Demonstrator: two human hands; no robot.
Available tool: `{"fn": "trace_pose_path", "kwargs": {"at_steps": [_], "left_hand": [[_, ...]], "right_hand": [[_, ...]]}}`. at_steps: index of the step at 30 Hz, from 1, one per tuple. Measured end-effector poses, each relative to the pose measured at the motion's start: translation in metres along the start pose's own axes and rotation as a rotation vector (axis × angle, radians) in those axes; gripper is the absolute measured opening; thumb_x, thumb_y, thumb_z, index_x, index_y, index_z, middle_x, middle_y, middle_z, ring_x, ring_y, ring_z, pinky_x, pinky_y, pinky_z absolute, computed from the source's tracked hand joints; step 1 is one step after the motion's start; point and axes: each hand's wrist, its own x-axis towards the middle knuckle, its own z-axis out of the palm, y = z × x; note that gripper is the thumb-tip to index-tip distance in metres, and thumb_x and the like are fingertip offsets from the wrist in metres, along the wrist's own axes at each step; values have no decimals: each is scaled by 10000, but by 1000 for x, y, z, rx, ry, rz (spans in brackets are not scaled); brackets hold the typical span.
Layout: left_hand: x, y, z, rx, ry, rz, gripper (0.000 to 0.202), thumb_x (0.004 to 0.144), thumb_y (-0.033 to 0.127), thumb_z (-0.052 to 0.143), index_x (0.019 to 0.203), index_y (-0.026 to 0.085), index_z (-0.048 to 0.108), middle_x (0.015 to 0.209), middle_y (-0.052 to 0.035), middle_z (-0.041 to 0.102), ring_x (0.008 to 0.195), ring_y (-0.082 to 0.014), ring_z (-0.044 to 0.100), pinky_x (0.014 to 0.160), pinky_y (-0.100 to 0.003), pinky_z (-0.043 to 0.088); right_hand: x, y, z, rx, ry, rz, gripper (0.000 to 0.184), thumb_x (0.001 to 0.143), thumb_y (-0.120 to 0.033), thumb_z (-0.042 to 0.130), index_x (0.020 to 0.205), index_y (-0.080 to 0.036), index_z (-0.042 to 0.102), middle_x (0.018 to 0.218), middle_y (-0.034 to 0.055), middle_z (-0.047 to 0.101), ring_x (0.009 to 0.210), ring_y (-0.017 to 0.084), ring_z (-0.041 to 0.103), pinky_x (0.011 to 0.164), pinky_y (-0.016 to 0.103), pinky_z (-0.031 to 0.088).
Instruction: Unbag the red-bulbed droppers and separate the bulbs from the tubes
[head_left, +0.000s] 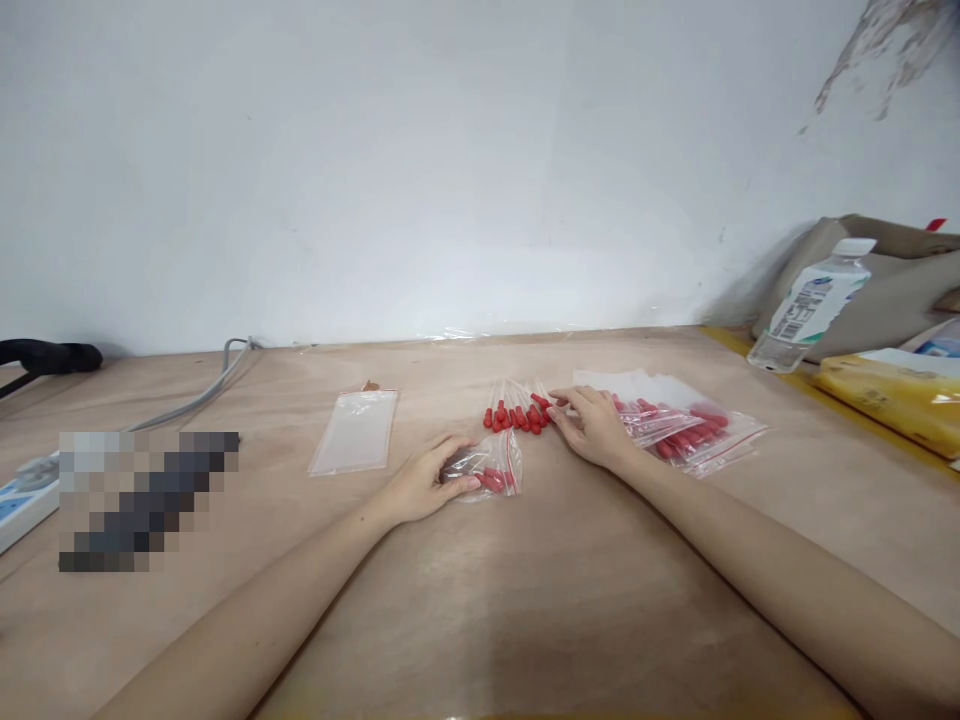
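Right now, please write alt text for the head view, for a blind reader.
A person's left hand holds a clear bag with red-tipped sticks on a wooden table; the right hand is at a pile of more sticks. Filled bags lie right, flat bags left.

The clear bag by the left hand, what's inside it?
A few red-ended sticks. The left hand covers part of the clear bag, so I can't see what lies behind the fingers or count every stick.

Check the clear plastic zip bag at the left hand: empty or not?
Not empty: red-headed sticks show through the clear plastic bag at the left hand.
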Motion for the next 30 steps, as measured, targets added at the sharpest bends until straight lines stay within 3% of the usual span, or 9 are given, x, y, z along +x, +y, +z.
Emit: {"fn": "trace_pose_path", "kwargs": {"at_steps": [2,5,10,16,20,23,25,30], "left_hand": [[0,1,-1,10,5,11,451,795,459,532,1169,213,482,1161,-65,538,1032,-212,521,854,-328,441],[-1,3,-1,13,17,22,443,799,451,532,1167,208,484,1148,-65,549,1022,-207,530,857,-323,442],[-1,3,2,44,39,16,428,801,441,534,1157,208,496,1119,-61,567,1001,-206,540,855,-328,443],[1,4,6,77,97,-10,359,821,413,510,1097,184,530,1061,-67,595,949,-204,563,826,-336,459],[1,4,5,68,91,0,361,820,407,513,1104,186,524,1063,-69,595,951,-202,564,833,-340,457],[0,3,3,53,54,36,408,808,418,526,1143,186,499,1109,-73,575,987,-202,552,855,-335,450],[-1,2,1,54,24,55,456,798,435,534,1178,190,476,1146,-78,559,1021,-209,539,876,-344,441],[-3,-1,1,96,-32,40,573,770,482,549,1252,200,425,1239,-93,508,1103,-241,495,939,-392,399]], "right_hand": [[-1,-10,-5,86,17,-39,179,816,-314,497,825,-182,618,783,61,633,775,191,560,756,351,367],[-2,-33,-14,240,-128,-144,158,783,-294,546,688,-188,614,676,23,611,700,152,543,741,317,372],[-5,-63,-15,378,-335,-128,152,770,-331,591,804,-207,671,734,21,605,739,143,532,692,271,392],[-5,-68,1,481,-463,-101,188,679,-358,681,772,-197,653,771,9,612,724,143,536,634,246,402],[-4,-76,0,438,-445,-49,134,668,-270,671,656,-176,576,675,1,591,613,127,514,538,226,379],[-4,-82,-9,424,-396,-13,53,680,-160,606,702,-182,564,692,5,604,604,121,519,534,219,381],[-4,-82,-13,453,-399,31,93,685,-128,570,757,-186,585,688,2,610,599,118,526,536,216,384],[-6,-71,-2,780,-474,224,206,693,-165,563,897,-170,588,654,-20,587,516,90,491,468,202,366]]}}
